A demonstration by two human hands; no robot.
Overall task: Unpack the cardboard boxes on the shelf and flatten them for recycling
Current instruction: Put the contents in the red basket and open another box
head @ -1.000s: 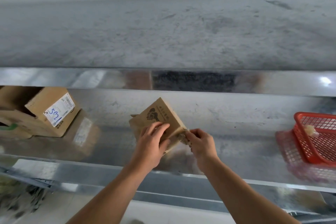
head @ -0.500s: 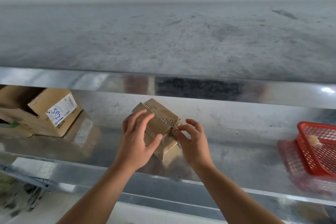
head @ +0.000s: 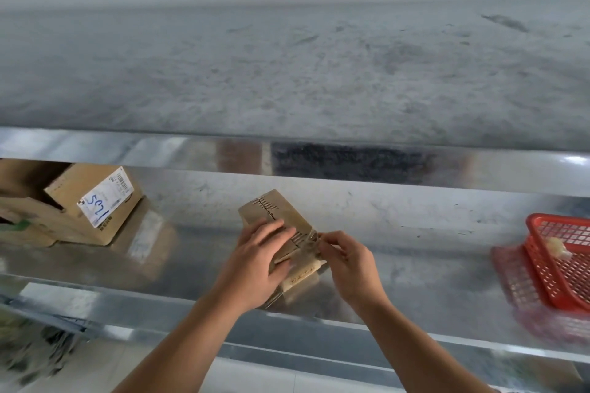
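Brown, slit-marked cardboard box point(head: 276, 216), tilted.

box point(head: 277, 212): lower part hidden under left hand point(head: 255, 265)
tape point(head: 308, 244): blurred in right hand point(head: 349, 266) pinch
basket point(head: 562, 265): cut by right edge
label point(head: 105, 198): small print unreadable

There is a single view, from a wide-angle camera worn on the person's head. It faces forward and slightly down, close in front of a metal shelf point(head: 415, 249). The dusty upper shelf board point(head: 287, 73) fills the top half of the frame. Both forearms enter from the bottom edge. The left hand point(head: 255, 265) and right hand point(head: 351, 268) meet near the centre, at a small cardboard box point(head: 274, 210). A labelled cardboard box point(head: 92, 201) stands near the left border, and the right border cuts a red plastic basket point(head: 562, 258).
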